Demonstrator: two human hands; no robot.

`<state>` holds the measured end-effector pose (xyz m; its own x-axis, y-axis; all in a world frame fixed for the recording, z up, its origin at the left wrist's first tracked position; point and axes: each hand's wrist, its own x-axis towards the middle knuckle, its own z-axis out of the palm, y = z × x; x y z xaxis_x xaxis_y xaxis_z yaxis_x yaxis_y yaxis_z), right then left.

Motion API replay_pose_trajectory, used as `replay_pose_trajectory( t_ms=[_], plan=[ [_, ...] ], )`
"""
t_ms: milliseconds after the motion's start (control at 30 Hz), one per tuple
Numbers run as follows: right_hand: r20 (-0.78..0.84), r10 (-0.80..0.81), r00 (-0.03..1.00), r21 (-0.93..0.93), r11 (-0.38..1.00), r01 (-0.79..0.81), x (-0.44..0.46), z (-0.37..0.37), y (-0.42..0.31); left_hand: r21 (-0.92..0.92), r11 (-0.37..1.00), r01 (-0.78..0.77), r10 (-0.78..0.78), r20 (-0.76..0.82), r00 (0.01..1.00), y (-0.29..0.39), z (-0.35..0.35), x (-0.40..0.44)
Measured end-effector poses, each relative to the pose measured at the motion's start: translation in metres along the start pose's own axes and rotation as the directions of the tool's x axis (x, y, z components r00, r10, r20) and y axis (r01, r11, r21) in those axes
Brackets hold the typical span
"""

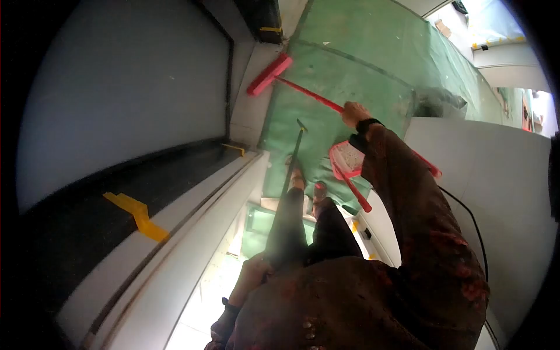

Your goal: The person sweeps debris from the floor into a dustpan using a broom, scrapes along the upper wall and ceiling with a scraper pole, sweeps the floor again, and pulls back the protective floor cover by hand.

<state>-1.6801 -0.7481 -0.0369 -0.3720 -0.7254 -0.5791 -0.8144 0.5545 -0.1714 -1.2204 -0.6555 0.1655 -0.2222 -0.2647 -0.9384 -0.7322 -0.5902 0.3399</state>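
My right hand (356, 115) is wrapped round the red handle of a broom (312, 94). The broom's red head rests at the left edge of the floor, against the pale wall base. Behind my right forearm the handle comes out again at the lower right. Down by my left thigh, my left hand (254, 273) is closed on a thin dark pole with a small crosswise blade, like a long-handled scraper (296, 149). Its lower end is at the floor before my feet. A red dustpan (348, 160) with pale debris in it lies to the right of my feet, partly hidden by my sleeve.
Green protective sheeting (344, 70) covers the floor. A dark-framed panel (134, 99) and a white ledge with yellow tape (137, 213) stand on the left. To the right are a white panel (496, 175), a black cable (473, 219) and a grey plastic bag (440, 103).
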Motion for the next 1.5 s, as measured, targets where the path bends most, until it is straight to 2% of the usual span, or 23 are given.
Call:
replay_pose_trajectory(
  t_ms=[67,167,233,267,333,467,533,600,633,667,800,867,900,967,1000,1033,1100,1133,1200,1233,1333,1400,1500],
  plan=[
    [0.100,0.079,0.992,0.010,0.997,-0.080,-0.012,-0.006,0.014,0.310,0.885,-0.348,0.338,0.087,0.937,0.001,-0.008,0.000],
    [0.123,0.158,0.980,0.018,0.987,-0.162,-0.041,-0.011,0.035,0.263,0.881,-0.393,0.382,0.094,0.919,-0.009,-0.019,0.008],
    [0.140,0.047,0.989,-0.116,0.993,-0.031,-0.032,0.029,0.083,0.286,0.857,-0.428,0.409,0.125,0.904,-0.021,-0.025,0.014],
    [0.141,0.044,0.989,-0.122,0.992,-0.027,-0.041,0.019,0.081,0.320,0.827,-0.463,0.437,0.154,0.886,-0.025,-0.027,0.017],
    [0.193,0.205,0.960,0.034,0.976,-0.215,-0.075,-0.001,0.074,0.322,0.851,-0.415,0.389,0.144,0.910,-0.031,-0.029,0.021],
    [0.236,0.211,0.949,-0.023,0.977,-0.212,-0.107,-0.007,0.100,0.325,0.900,-0.290,0.266,0.118,0.957,-0.005,-0.033,0.012],
    [0.163,0.175,0.971,-0.093,0.983,-0.161,-0.127,-0.021,0.112,0.263,0.936,-0.233,0.221,0.075,0.972,0.013,-0.032,0.007],
    [0.087,0.204,0.975,-0.006,0.979,-0.204,-0.142,-0.033,0.141,0.202,0.964,-0.172,0.168,0.034,0.985,0.022,-0.031,0.006],
    [0.031,0.133,0.991,0.017,0.991,-0.134,-0.154,-0.048,0.151,0.173,0.962,-0.212,0.210,0.029,0.977,0.024,-0.031,0.009],
    [0.125,0.159,0.979,-0.074,0.986,-0.150,-0.158,-0.065,0.157,0.145,0.957,-0.252,0.251,0.024,0.968,0.026,-0.031,0.013],
    [0.077,0.169,0.983,-0.073,0.984,-0.164,-0.166,-0.080,0.224,0.187,0.938,-0.292,0.290,0.041,0.956,0.045,-0.032,0.023],
    [0.088,0.180,0.980,-0.206,0.966,-0.159,-0.175,-0.083,0.250,0.141,0.963,-0.229,0.228,0.020,0.973,0.073,-0.028,0.020],
    [0.096,0.184,0.978,-0.204,0.965,-0.161,-0.178,-0.079,0.268,0.143,0.965,-0.222,0.220,0.025,0.975,0.079,-0.027,0.024],
    [0.015,0.249,0.968,-0.382,0.896,-0.224,-0.173,-0.050,0.313,0.078,0.977,-0.200,0.201,-0.003,0.980,0.088,-0.027,0.036],
    [-0.006,0.259,0.966,-0.396,0.886,-0.240,-0.176,-0.043,0.322,-0.033,0.990,-0.138,0.138,-0.023,0.990,0.108,-0.022,0.032],
    [0.001,0.259,0.966,-0.389,0.890,-0.238,-0.179,-0.036,0.331,-0.026,0.991,-0.132,0.131,-0.025,0.991,0.121,-0.022,0.033],
    [0.081,0.475,0.877,-0.429,0.810,-0.399,-0.188,-0.032,0.340,-0.057,0.990,-0.126,0.127,0.015,0.992,0.139,-0.020,0.038],
    [0.085,0.477,0.875,-0.428,0.810,-0.400,-0.195,-0.028,0.341,-0.054,0.991,-0.122,0.123,0.017,0.992,0.142,-0.021,0.042],
    [0.002,0.430,0.903,-0.395,0.830,-0.394,-0.206,-0.021,0.347,-0.167,0.979,-0.116,0.136,0.114,0.984,0.149,-0.022,0.052],
    [0.049,0.506,0.861,-0.433,0.788,-0.438,-0.201,-0.016,0.350,-0.168,0.979,-0.116,0.136,0.110,0.985,0.156,-0.022,0.055],
    [0.045,0.496,0.867,-0.436,0.791,-0.429,-0.203,-0.005,0.362,-0.168,0.979,-0.118,0.136,0.099,0.986,0.178,-0.020,0.056],
    [0.140,0.643,0.753,-0.465,0.714,-0.523,-0.197,-0.007,0.360,-0.191,0.973,-0.128,0.147,0.083,0.986,0.182,-0.020,0.064],
    [0.100,0.670,0.735,-0.515,0.667,-0.538,-0.189,-0.008,0.343,-0.209,0.967,-0.149,0.172,0.100,0.980,0.186,-0.020,0.071]
  ],
)
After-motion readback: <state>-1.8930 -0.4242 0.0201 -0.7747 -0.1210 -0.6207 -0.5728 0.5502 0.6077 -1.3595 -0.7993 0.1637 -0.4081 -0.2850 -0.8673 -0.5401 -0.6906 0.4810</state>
